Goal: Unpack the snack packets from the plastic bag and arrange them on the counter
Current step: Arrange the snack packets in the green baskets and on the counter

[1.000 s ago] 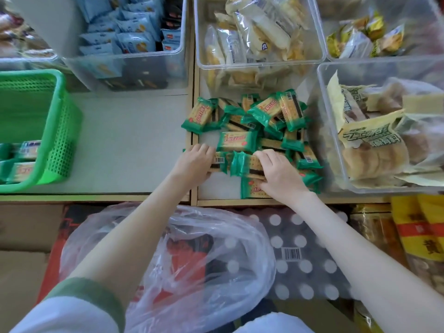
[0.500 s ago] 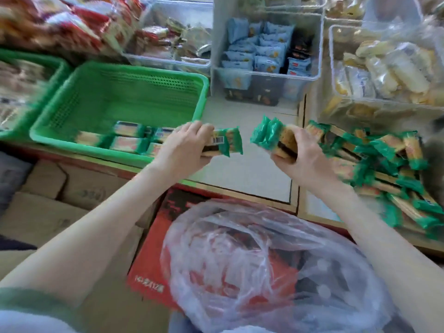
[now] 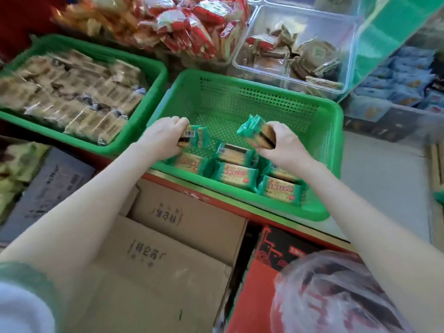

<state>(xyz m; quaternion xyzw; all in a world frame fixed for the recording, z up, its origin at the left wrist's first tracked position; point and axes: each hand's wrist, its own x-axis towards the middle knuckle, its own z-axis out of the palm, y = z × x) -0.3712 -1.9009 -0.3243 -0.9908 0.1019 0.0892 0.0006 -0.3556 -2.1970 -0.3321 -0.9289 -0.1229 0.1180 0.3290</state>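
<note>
- Your left fingers are curled tight round a small stack of green-wrapped snack packets; barcode side faces up.
- Your right fingers are clamped on a second stack of packets, tilted, with the green crimped ends pointing up and left.
- Left hand and right hand both sit over the near half of the green basket, apart from each other.
- Beneath them, several matching packets lie flat in a row along the basket's near wall. The far half of the basket floor is bare mesh.
- The basket stands on the table, at its near edge.
- Just left of it, a second green basket is packed with beige packets.
- Behind: a heap of red wrappers and a clear tub of brown snacks.
- The plastic bag sits low right, below the table edge, on a red carton under your right forearm. Contents can't be made out.
- Cardboard boxes are under your left forearm.
</note>
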